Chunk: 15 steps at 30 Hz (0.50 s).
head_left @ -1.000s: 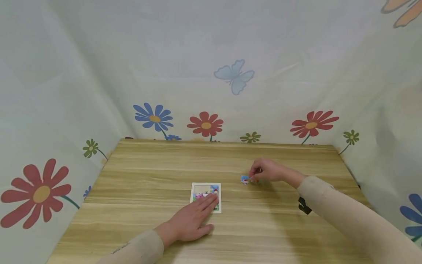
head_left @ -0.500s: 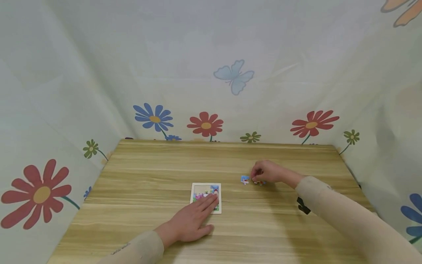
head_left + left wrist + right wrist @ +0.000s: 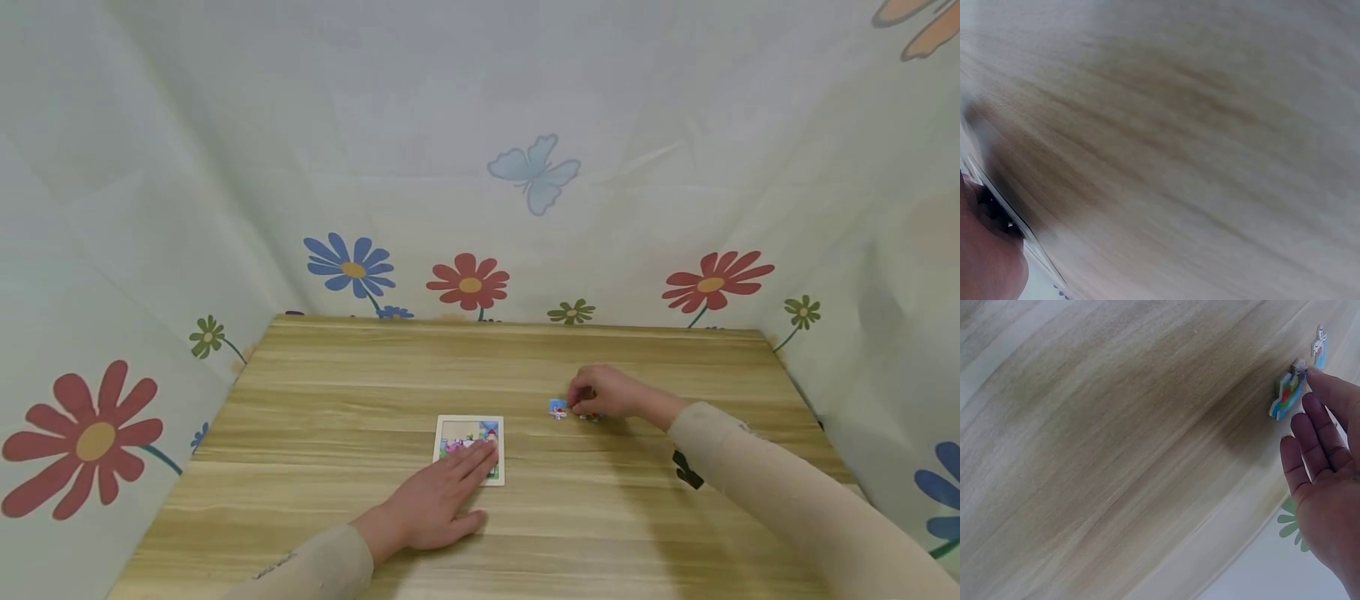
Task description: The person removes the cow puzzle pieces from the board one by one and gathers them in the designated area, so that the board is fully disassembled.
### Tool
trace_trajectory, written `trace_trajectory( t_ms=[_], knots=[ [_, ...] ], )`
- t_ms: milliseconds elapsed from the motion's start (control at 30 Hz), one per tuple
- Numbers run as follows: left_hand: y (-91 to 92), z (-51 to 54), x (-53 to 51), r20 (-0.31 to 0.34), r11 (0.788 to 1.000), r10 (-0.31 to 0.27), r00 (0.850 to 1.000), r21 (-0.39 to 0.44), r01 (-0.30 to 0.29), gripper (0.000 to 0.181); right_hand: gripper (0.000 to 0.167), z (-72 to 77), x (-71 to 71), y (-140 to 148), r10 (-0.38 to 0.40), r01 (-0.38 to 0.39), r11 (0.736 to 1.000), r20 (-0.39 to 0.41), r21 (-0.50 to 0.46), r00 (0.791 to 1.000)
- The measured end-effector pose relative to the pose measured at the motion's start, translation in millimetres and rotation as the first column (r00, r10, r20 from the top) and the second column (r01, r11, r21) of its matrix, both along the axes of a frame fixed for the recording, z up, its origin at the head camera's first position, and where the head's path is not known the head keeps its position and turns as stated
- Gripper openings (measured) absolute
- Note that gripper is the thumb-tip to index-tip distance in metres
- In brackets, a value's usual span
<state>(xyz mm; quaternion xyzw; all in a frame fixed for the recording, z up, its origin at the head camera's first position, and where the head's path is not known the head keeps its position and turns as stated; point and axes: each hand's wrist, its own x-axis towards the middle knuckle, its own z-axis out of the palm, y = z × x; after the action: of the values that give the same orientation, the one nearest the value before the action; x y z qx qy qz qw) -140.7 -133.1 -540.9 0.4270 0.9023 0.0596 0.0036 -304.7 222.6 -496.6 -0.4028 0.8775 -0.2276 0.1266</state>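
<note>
We see a wood-grained tabletop point(image 3: 352, 375), smooth with a soft sheen, a creased, matt cloth backdrop point(image 3: 420, 100) and matt fabric sleeves point(image 3: 802, 492). The puzzle pieces point(image 3: 1285, 397) have printed faces, perhaps on wood or card; the picture board point(image 3: 471, 418) has a smooth border.

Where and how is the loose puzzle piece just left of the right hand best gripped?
Probably by opposite edges of the loose puzzle piece, thumb and finger coming down from above its left side: it looks thin and lies flat on the table, and the right hand crowds its right side.
</note>
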Motion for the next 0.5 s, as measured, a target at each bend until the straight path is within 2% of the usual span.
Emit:
trace_trajectory(
  t_ms=[333,500],
  knots=[
    [1.0,0.8,0.1,0.026,1.000,0.021,0.999,-0.019,-0.020,0.079,0.011,2.3,5.5,12.1,-0.065,0.066,0.998,-0.031,0.013,0.997],
    [0.1,-0.6,-0.2,0.028,1.000,0.020,0.999,-0.018,-0.020,0.079,0.018,1.6,8.3,17.2,-0.068,0.069,0.997,-0.053,0.019,0.996]
  ],
)
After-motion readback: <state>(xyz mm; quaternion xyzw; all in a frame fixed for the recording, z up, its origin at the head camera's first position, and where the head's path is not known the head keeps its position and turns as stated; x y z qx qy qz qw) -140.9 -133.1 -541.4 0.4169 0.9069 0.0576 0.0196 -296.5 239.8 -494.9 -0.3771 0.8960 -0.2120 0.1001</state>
